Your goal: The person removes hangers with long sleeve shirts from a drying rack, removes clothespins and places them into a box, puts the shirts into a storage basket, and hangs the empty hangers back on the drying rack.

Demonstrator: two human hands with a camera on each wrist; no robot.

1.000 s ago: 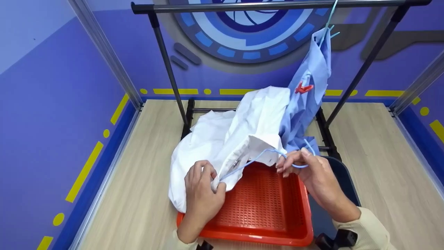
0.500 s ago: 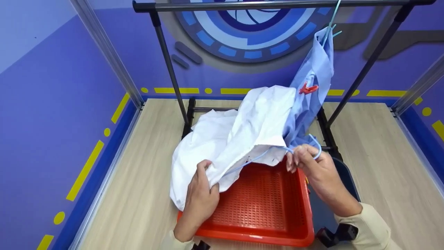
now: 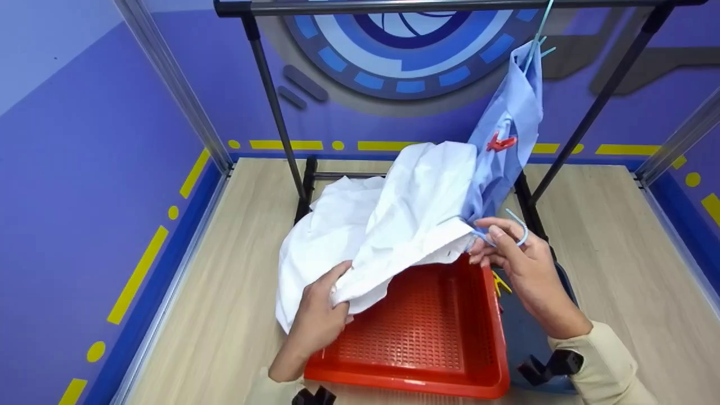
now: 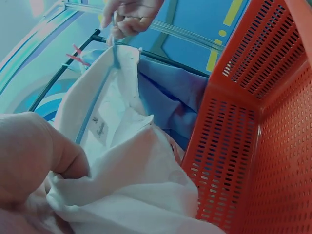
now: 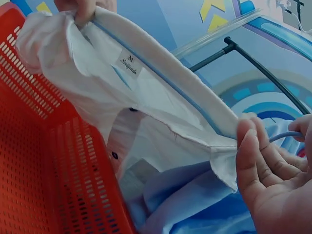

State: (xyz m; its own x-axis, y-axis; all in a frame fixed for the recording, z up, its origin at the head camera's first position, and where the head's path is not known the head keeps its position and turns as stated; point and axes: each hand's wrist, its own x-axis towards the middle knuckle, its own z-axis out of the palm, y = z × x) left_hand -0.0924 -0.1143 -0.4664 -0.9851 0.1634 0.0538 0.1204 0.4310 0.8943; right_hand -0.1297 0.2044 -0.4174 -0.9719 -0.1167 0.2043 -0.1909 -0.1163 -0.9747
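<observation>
White shirt point(image 3: 419, 191) draped over the left and far sides of the red basket point(image 3: 405, 385), one edge drawn into a long slant from above the basket's left side to above its far right corner; blue hanger point(image 3: 525, 230) lies along that same slant, its bar inside the cloth (the right-wrist view has it running under the neck band, past the size label point(image 5: 127, 62)). Left hand point(image 3: 320, 309), over the basket's left side: grip pinching the cloth edge. Right hand point(image 3: 520, 261), by the basket's far right corner: grip grasping the hanger near its hook, which stands out free of the shirt. From that right grip the shirt lies leftward, across the basket's far side; right hand nearer the hook, left nearer the bar's lower end. My reading: the coming move turns on bar and neck edge sharing one line. Whether both shoulders sit on the hanger: hidden, cannot tell. Blue garment point(image 3: 489, 183) hangs beyond the basket's far right corner.
</observation>
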